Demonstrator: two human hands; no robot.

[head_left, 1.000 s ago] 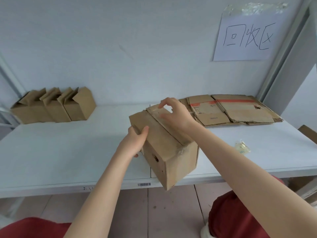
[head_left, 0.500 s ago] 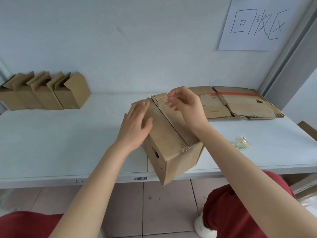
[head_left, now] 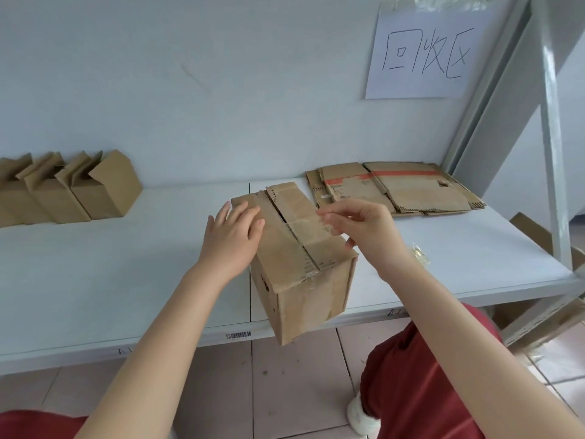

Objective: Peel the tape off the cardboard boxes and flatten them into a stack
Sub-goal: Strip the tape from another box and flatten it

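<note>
I see the cardboard box [head_left: 300, 258] at the front edge of the white bench [head_left: 126, 264], one corner overhanging. My left hand [head_left: 234, 236] lies flat on its top flap, fingers straight. My right hand [head_left: 357, 229] pinches what looks like a clear tape strip [head_left: 311, 223] lifted from the seam. The flattened boxes [head_left: 395, 188] are stacked behind on the right. The open boxes [head_left: 63, 188] stand along the pale wall on the left, under a handwritten paper sign [head_left: 421, 52].

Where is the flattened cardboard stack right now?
In the head view, the flattened cardboard stack lies on the table at its far right end, under the paper sign, just beyond the right hand.
</note>
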